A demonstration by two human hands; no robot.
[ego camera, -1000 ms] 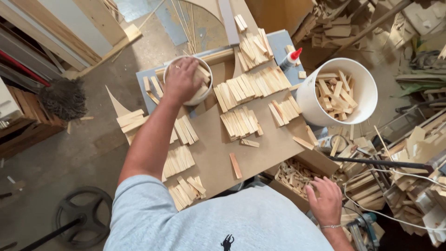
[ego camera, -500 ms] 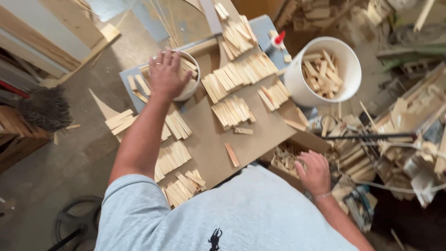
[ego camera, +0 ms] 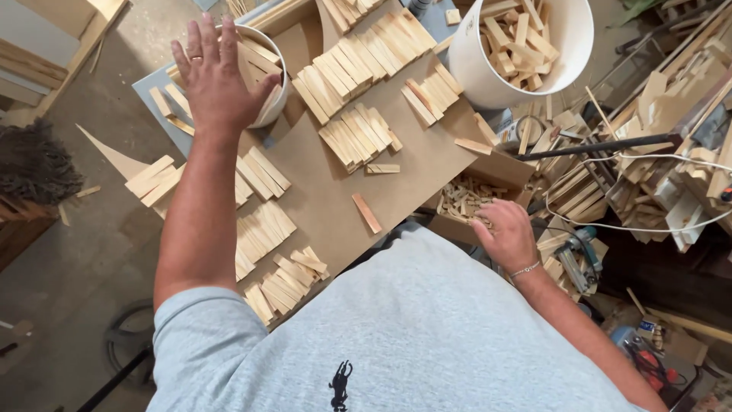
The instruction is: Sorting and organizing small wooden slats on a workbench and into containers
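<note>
My left hand (ego camera: 217, 76) hovers with fingers spread over a small white bucket (ego camera: 276, 84) that holds thin wooden wedges; nothing shows in its grasp. My right hand (ego camera: 507, 233) reaches down into a cardboard box (ego camera: 507, 172) of small wood offcuts, its fingertips curled among the pieces and hidden from view. Between my arms lies a brown cardboard sheet (ego camera: 320, 191) carrying several rows of fanned wooden wedges (ego camera: 358, 137), plus one loose wedge (ego camera: 367, 214).
A large white bucket (ego camera: 579, 38) full of wood blocks stands at the far right of the sheet. Scrap wood (ego camera: 656, 183), a black rod (ego camera: 595, 145), a white cable (ego camera: 656, 225) and a power tool (ego camera: 579, 263) crowd the right. A brush head (ego camera: 30, 160) lies left.
My left hand has lifted off the small bucket and spread its fingers. My right hand has moved forward from beside my body into the cardboard box. The view has tilted closer.
</note>
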